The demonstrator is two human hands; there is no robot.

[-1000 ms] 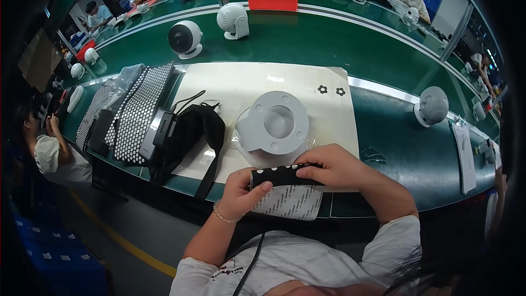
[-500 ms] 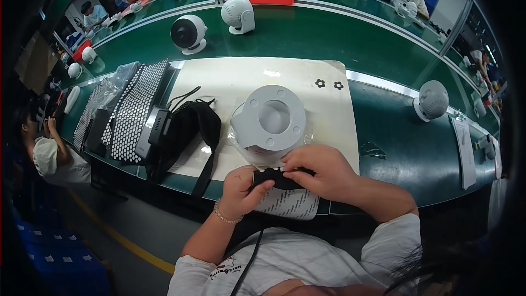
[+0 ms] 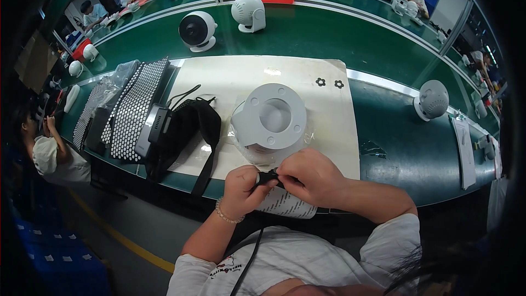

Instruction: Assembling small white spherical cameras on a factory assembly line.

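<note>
Close to the table's front edge, my left hand pinches the left end of a short black strip. The fingers of my right hand are closed on the strip's right end. Under the hands hangs a white printed backing sheet over the table edge; whether it joins the strip is hidden. Just beyond the hands lies a round, light grey ring-shaped base with a central recess and small round dimples, on clear plastic wrap.
A cream board bears two black flower-shaped pieces. At left lie dotted black-and-white sheets, a grey device and a black strap. White fan-like units ride the green conveyor. Another such unit stands right; co-workers sit beyond.
My right hand has shifted slightly left and curled inward, covering more of the strip. The fan-like units at the back have moved right along the conveyor.
</note>
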